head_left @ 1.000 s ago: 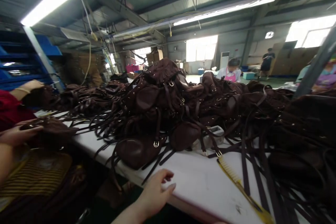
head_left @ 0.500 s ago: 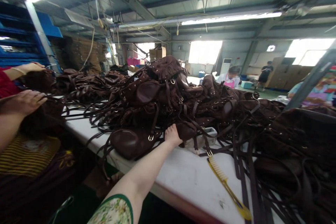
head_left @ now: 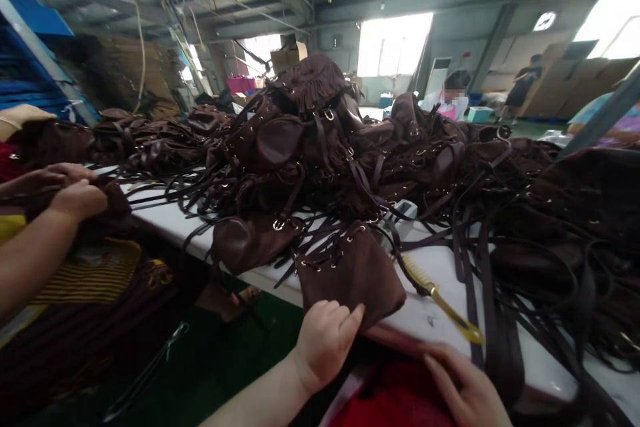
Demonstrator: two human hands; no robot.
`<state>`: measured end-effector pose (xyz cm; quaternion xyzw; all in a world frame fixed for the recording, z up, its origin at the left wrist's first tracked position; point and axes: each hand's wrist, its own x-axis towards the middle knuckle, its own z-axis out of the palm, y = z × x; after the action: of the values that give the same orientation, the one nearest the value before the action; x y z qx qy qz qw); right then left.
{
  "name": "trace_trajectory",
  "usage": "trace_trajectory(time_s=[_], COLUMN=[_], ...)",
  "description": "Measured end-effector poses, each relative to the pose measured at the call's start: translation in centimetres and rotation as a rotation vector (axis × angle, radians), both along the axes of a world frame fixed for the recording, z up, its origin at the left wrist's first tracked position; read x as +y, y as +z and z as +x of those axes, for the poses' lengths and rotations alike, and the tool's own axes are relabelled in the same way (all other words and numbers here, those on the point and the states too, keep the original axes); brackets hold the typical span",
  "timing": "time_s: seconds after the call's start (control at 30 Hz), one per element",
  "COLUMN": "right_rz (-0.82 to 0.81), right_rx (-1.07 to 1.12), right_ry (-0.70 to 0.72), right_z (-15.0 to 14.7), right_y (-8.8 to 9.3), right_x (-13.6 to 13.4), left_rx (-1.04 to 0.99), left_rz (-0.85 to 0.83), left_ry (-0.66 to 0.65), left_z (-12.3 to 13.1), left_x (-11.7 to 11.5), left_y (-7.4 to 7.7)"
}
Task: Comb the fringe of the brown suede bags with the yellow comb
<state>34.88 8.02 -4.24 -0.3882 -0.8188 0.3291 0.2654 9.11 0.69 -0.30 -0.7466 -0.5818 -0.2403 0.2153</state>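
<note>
A dark brown leather bag [head_left: 350, 273] with metal eyelets lies at the table's front edge, its bottom end toward me. My left hand [head_left: 325, 343] is closed on that near end, thumb along the edge. My right hand [head_left: 463, 383] is low at the table's edge to the right, fingers stretched and apart from the bag, with nothing seen in it. Right of the bag lies a yellow comb [head_left: 445, 307] with its teeth partly behind a strap. Another brown bag [head_left: 250, 240] with a gold buckle rests to the left.
A tall heap of brown bags [head_left: 300, 140] with loose straps covers the white table [head_left: 440, 267]. More bags and hanging straps [head_left: 500, 320] crowd the right. A grey plastic box [head_left: 400, 217] sits behind the comb. At left, a co-worker's hands [head_left: 75, 193] hold brown material.
My left hand has pulled a bag out from the heap toward me, to the table's edge. My right hand has come into view. The camera has tipped downward.
</note>
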Motion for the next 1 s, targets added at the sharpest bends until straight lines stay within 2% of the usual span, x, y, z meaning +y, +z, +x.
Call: trace_trajectory(time_s=[0.03, 0.1, 0.2, 0.27, 0.37, 0.43, 0.5, 0.57, 0.63, 0.73, 0.83, 0.93, 1.0], right_rz=[-0.054, -0.201, -0.422, -0.445, -0.44, -0.378, -0.142, 0.148, 0.294, 0.277, 0.258, 0.238, 0.225], right_rx=[0.054, 0.154, 0.227, 0.187, 0.123, 0.106, 0.022, -0.181, -0.431, -0.626, -0.652, -0.656, -0.647], right_ry=[-0.092, -0.176, -0.122, -0.118, -0.127, -0.145, -0.246, -0.359, -0.377, -0.309, -0.282, -0.31, -0.356], right_z=[-0.3, -1.0, -2.6, -3.7, -4.4, -4.0, -2.9, -1.7, -0.6, 0.0, -0.4, -0.9, -0.9], right_y=[0.0, 0.2, 0.6, 0.7, 0.4, 0.0, -0.5, -0.8, -1.1, -1.2, -1.1, -0.5, 0.0], right_x=[0.8, 2.0, 3.2, 3.6, 4.1, 4.7, 5.8, 7.4, 9.0, 10.9, 12.3, 13.2, 13.3], left_rx=[0.015, 0.02, 0.027, 0.008, -0.097, -0.239, -0.437, -0.684, -0.959, -1.294, -1.455, -1.484, -1.335], left_rz=[0.01, 0.012, 0.007, -0.015, -0.087, -0.114, -0.11, -0.121, -0.169, -0.208, -0.224, -0.315, -0.421], left_ry=[-0.049, -0.152, -0.276, -0.292, -0.228, -0.15, -0.057, 0.03, 0.116, 0.241, 0.289, 0.229, 0.107], left_z=[0.6, 1.8, 3.0, 3.4, 3.4, 3.0, 2.5, 1.8, 1.1, 0.4, 0.0, 0.0, 0.3], left_x=[-1.5, -4.2, -6.6, -7.3, -7.6, -7.4, -7.2, -7.0, -6.8, -6.3, -5.9, -6.5, -7.3], left_y=[0.0, 0.1, 0.1, -0.5, -2.0, -2.7, -3.0, -2.8, -2.3, -1.8, -1.5, -0.8, -0.1])
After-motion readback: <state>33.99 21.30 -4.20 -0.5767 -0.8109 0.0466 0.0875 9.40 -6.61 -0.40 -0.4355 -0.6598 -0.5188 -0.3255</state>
